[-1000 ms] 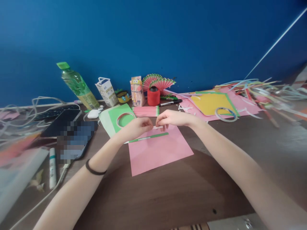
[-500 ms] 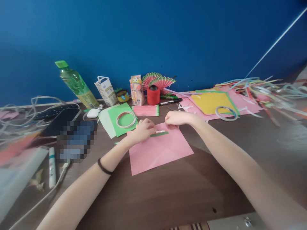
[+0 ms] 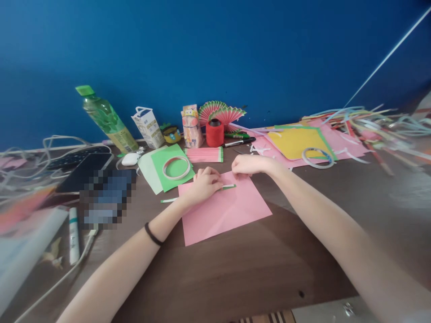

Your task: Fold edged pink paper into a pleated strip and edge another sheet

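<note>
A sheet of pink paper (image 3: 227,215) lies flat on the table in front of me. Across it runs a narrow green paper strip (image 3: 230,187) with a white band along it; the strip's left end sticks out past the sheet. My left hand (image 3: 205,184) rests over the strip's middle, fingers bent and closed on it, covering part of it. At the sheet's far edge, my right hand (image 3: 247,165) is curled with its fingertips pressed together and turned down. Whatever those fingertips hold is hidden.
Behind my left hand, a tape roll (image 3: 176,168) lies on green paper (image 3: 168,184). Beyond are a pleated pink strip (image 3: 205,155), red thread spool (image 3: 215,134) and paper fans (image 3: 229,115). Yellow paper (image 3: 292,143) and another tape roll (image 3: 318,166) lie right; a bottle (image 3: 109,120) stands left.
My left hand has slid slightly right and toward me along the strip. The white band, earlier apart from the green, now lies against it. My right hand has barely moved.
</note>
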A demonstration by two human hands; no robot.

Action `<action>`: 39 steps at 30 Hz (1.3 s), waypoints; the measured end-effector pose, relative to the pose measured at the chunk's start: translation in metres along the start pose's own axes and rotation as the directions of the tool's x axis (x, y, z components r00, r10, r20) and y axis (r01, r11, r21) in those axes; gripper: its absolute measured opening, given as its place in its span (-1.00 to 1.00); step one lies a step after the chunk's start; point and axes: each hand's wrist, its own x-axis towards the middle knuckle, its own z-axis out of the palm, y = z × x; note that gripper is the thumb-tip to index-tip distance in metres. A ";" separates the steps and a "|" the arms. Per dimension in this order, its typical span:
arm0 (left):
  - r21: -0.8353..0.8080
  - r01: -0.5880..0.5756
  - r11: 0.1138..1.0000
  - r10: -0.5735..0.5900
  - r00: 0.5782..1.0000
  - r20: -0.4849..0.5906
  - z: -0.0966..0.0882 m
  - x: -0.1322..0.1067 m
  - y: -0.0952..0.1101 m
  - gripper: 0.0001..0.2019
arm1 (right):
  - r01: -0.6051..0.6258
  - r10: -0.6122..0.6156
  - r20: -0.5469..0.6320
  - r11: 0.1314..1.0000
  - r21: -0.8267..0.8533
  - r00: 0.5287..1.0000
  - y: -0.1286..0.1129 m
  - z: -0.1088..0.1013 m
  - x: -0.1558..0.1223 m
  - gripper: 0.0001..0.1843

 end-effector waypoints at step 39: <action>0.059 0.054 0.997 -0.053 0.998 -0.021 0.003 -0.002 0.007 -0.80 | -0.015 0.037 0.140 0.987 -0.157 0.989 0.003 0.002 0.001 -0.66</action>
